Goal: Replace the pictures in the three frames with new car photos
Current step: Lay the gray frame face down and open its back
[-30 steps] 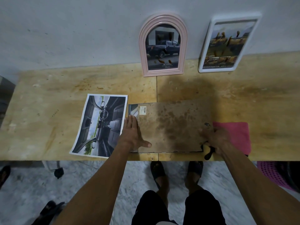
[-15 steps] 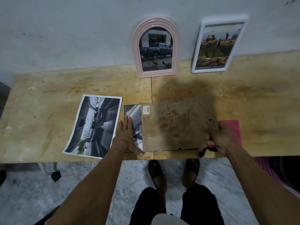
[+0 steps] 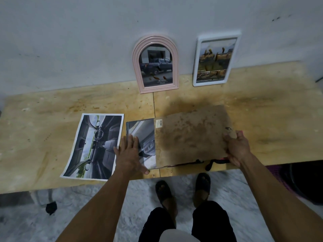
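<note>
- Print (image 3: 93, 146), glossy rectangular paper showing a car interior, lies flat on the plywood table (image 3: 279, 109), left of the backing board.
- Left hand (image 3: 128, 154), fingers straight and together, presses the exposed photo (image 3: 143, 135) beside the board's left edge.
- Backing board (image 3: 190, 135), stained brown fibreboard, rectangular.
- Right hand (image 3: 236, 147) grips the board's right edge, fingers curled.
- Arched pink frame (image 3: 155, 64) and white rectangular frame (image 3: 215, 59) lean on the wall behind the board.

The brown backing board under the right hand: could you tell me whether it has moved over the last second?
Yes. The backing board has slid right, gripped by the right hand, uncovering more of the photo that the left hand presses down.
</note>
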